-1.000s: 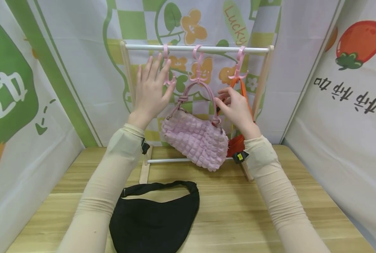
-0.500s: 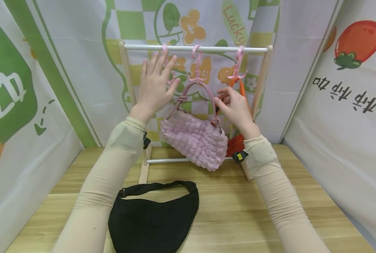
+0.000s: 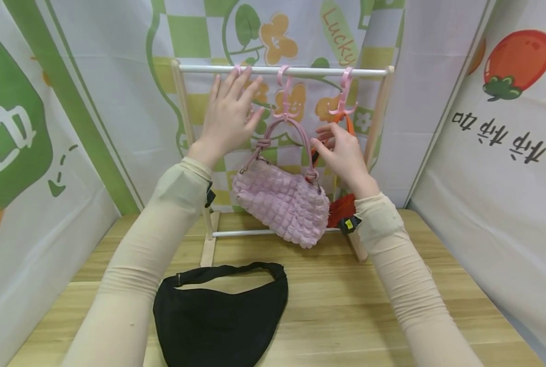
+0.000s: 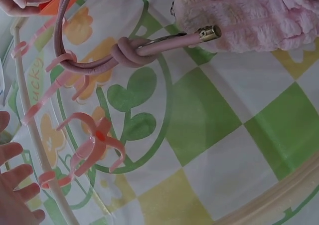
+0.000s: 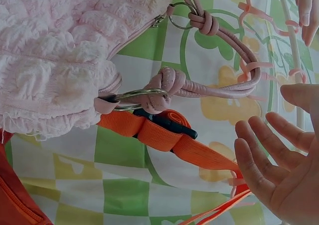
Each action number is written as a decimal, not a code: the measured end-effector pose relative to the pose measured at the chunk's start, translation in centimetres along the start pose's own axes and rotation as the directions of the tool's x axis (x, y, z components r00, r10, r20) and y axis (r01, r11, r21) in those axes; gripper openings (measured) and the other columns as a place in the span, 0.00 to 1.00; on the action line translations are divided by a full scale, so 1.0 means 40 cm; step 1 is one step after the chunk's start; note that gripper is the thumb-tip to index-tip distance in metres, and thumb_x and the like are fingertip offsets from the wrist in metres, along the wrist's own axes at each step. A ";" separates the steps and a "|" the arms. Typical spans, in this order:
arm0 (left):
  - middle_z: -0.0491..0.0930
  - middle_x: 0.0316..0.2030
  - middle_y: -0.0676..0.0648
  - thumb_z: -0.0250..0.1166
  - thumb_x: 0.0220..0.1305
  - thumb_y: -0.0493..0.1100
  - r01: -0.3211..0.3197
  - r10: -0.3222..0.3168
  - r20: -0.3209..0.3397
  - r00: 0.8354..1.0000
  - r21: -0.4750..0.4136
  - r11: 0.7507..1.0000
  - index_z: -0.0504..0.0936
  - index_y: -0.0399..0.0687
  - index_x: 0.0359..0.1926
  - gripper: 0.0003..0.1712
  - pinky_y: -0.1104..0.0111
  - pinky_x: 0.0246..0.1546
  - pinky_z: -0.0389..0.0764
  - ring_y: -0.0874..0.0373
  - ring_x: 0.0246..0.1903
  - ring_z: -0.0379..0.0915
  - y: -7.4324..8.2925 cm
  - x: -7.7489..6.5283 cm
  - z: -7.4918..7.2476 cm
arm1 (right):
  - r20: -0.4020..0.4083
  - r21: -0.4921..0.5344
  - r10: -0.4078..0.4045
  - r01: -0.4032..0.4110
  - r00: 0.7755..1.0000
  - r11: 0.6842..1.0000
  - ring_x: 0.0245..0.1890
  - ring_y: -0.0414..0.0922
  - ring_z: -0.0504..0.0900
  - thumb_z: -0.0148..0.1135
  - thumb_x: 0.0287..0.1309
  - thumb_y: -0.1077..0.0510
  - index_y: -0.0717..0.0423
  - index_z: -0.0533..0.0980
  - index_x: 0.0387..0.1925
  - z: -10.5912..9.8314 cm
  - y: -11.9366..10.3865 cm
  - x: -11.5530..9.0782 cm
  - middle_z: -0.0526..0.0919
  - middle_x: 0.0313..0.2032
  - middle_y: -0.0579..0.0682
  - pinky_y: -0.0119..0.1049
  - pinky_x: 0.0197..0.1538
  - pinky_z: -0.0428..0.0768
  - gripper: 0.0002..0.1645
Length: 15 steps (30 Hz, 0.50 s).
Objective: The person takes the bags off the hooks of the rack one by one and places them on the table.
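A pink puckered handbag (image 3: 286, 201) hangs tilted by its knotted handle (image 5: 224, 90) from the middle pink hook (image 3: 285, 97). My left hand (image 3: 227, 120) is raised, fingers extended, in front of the left pink hook (image 4: 94, 137) near the rail; in the left wrist view nothing hangs from that hook. Beside the handbag's handle, my right hand (image 3: 346, 155) has loosely bent fingers and holds nothing. Its fingertips lie close to an orange strap (image 5: 204, 155) on the right pink hook (image 3: 344, 94); whether they touch it I cannot tell. The red-orange bag (image 3: 342, 210) below is partly hidden.
A rack with a metal rail (image 3: 318, 71) and wooden legs (image 3: 209, 247) stands at the back of the wooden table (image 3: 369, 316). A black shoulder bag (image 3: 222, 321) lies flat at the front. Printed cloth walls (image 3: 484, 168) enclose the back and sides.
My left hand has shifted a little to the right and covers more of the left hook. The right hand and the hanging pink handbag have stayed nearly still.
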State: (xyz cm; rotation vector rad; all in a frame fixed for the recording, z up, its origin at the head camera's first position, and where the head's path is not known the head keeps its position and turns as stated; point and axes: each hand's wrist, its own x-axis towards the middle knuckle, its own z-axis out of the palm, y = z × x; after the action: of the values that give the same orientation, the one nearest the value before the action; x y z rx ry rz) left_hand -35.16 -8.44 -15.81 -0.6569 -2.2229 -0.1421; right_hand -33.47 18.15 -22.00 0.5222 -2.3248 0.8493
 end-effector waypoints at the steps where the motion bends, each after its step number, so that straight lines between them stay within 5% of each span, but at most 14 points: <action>1: 0.46 0.74 0.47 0.44 0.71 0.58 -0.002 0.002 0.006 1.000 0.002 1.000 0.54 0.53 0.73 0.34 0.55 0.73 0.30 0.50 0.74 0.36 -0.001 0.003 -0.002 | 0.002 0.002 0.001 -0.001 1.000 1.000 0.38 0.48 0.83 0.58 0.63 0.47 0.56 0.74 0.52 -0.001 0.000 0.000 0.83 0.44 0.54 0.41 0.39 0.81 0.22; 15: 0.44 0.75 0.49 0.43 0.72 0.58 -0.025 0.022 0.091 0.996 0.021 0.999 0.52 0.54 0.73 0.33 0.54 0.72 0.29 0.49 0.74 0.36 0.008 0.030 -0.030 | 0.008 0.004 -0.005 0.005 1.000 1.000 0.39 0.49 0.83 0.59 0.62 0.49 0.57 0.74 0.52 -0.007 -0.007 0.002 0.82 0.44 0.54 0.43 0.44 0.81 0.21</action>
State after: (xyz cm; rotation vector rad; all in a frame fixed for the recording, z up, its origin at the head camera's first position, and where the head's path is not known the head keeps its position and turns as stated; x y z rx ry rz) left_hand -34.87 -8.05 -14.16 -0.6895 -2.2999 -0.0767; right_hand -33.28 18.14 -21.64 0.5335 -2.3283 0.8511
